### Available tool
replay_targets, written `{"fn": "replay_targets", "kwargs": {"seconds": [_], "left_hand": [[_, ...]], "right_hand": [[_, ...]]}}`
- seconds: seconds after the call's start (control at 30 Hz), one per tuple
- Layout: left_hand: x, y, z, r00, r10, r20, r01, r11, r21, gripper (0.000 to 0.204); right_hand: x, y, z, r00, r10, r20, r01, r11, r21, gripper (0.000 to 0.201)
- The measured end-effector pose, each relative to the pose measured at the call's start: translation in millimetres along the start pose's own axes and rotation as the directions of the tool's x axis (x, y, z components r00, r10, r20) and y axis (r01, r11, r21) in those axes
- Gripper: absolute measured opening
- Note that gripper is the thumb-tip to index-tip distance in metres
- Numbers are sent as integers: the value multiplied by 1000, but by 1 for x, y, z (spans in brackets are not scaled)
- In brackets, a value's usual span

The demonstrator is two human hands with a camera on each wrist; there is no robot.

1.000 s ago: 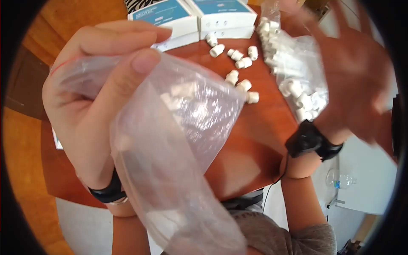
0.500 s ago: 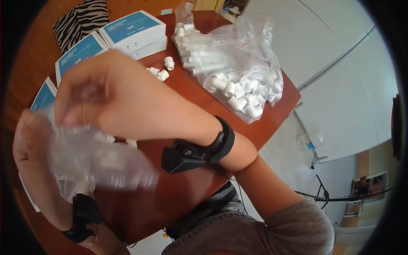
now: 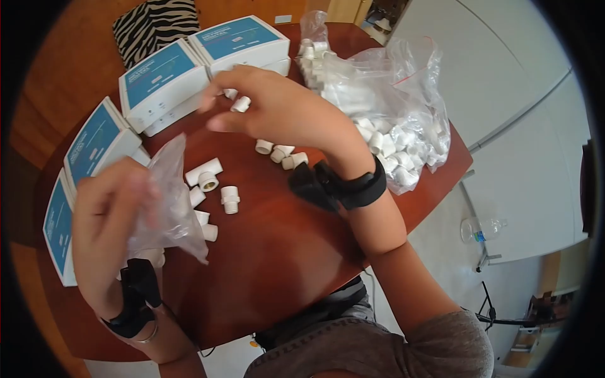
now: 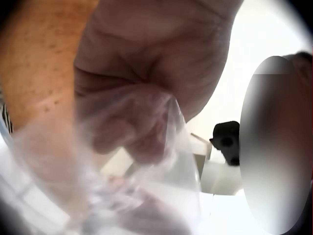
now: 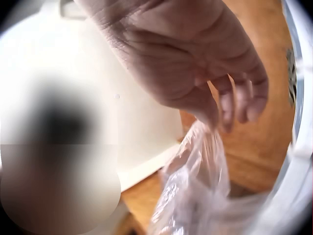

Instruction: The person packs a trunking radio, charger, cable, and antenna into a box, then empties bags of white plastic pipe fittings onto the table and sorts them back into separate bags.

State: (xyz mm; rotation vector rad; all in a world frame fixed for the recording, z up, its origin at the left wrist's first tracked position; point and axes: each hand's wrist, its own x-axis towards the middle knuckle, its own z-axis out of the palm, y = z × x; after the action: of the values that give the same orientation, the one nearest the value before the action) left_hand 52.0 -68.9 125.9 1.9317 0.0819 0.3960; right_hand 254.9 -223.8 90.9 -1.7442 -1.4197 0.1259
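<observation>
My left hand grips a clear plastic bag at the left of the table; the left wrist view shows the film of the bag bunched over its fingers. Under and beside the bag lie white pipe fittings, among them a tee with a brass-coloured insert and a short threaded adapter. My right hand hovers over the middle of the table, fingers parted and loosely bent, apart from the bag in the head view. Several more fittings lie below its wrist.
Blue-and-white boxes line the far and left edges of the brown table. At the right are clear bags of white fittings. A zebra-striped cushion is beyond the boxes. On the floor lies a plastic bottle.
The bag moved from close before the head camera down to the left with my left hand. My right hand swung left to the bag, then drew back towards the middle. The tee and adapter came into view.
</observation>
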Motion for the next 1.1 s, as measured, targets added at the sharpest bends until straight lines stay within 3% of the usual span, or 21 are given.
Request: {"fn": "replay_targets", "kwargs": {"seconds": [0.03,0.1,0.17,0.23,0.33,0.37,0.43,0.5,0.53,0.6,0.67,0.73,0.77,0.83,0.9,0.93,0.97,1.0,1.03,1.07,1.1], "left_hand": [[2,1,-1,993,-60,105,18,931,363,24],[-1,-3,-3,990,-80,116,27,916,399,30],[-1,-7,-10,982,-140,126,73,900,431,27],[-2,-10,-12,976,-164,141,87,894,440,26],[-1,-13,-13,922,-162,352,57,955,291,25],[2,-15,-13,923,-178,340,70,949,307,25],[3,-25,-14,924,0,382,-142,928,344,24],[-1,-31,-14,951,-2,310,-137,895,425,23],[3,-24,-13,930,-99,355,-72,896,438,24],[7,-20,-8,897,-200,395,-4,888,459,26],[8,-25,-2,944,-27,328,-168,817,552,25],[8,-32,4,958,-23,286,-144,823,550,22],[8,-33,6,969,-12,246,-128,829,544,20],[12,-24,10,962,-109,250,-37,856,516,20],[15,-19,12,943,-203,263,51,870,490,21],[16,-18,12,956,-142,257,18,902,431,21],[17,-17,13,966,-78,247,-19,929,370,22],[17,-20,12,964,-83,251,-18,927,374,22],[16,-25,11,983,9,182,-81,917,390,23],[16,-27,9,988,105,114,-143,901,410,24],[16,-26,8,988,102,118,-142,900,413,24]], "right_hand": [[-4,9,3,993,111,-51,-121,945,-303,30],[-8,23,7,917,396,42,-318,791,-522,43],[5,35,11,676,682,280,-437,676,-593,45],[7,51,22,641,683,351,-345,664,-663,44],[4,66,34,762,569,310,-285,724,-629,38],[4,69,37,742,596,308,-279,692,-666,37],[11,68,42,665,670,331,-323,657,-682,34],[12,83,44,646,685,338,-369,667,-647,26],[12,85,42,648,679,344,-366,674,-641,26],[15,85,38,865,419,277,-227,818,-529,16],[15,48,24,976,177,128,-167,982,-88,17],[17,11,15,994,112,-22,-97,931,351,22],[16,0,17,994,111,-19,-97,929,357,22],[12,-13,20,992,-116,-56,128,837,532,30],[7,-15,19,970,-98,221,13,935,355,30],[3,-19,23,983,-133,130,115,984,136,30],[4,-19,26,983,-132,124,114,983,141,30],[4,-18,30,985,-116,130,110,993,51,31],[5,-17,34,986,-100,137,106,994,-39,32],[6,-8,43,979,-190,67,190,982,15,32],[5,-2,53,980,-189,62,188,982,19,32]]}}
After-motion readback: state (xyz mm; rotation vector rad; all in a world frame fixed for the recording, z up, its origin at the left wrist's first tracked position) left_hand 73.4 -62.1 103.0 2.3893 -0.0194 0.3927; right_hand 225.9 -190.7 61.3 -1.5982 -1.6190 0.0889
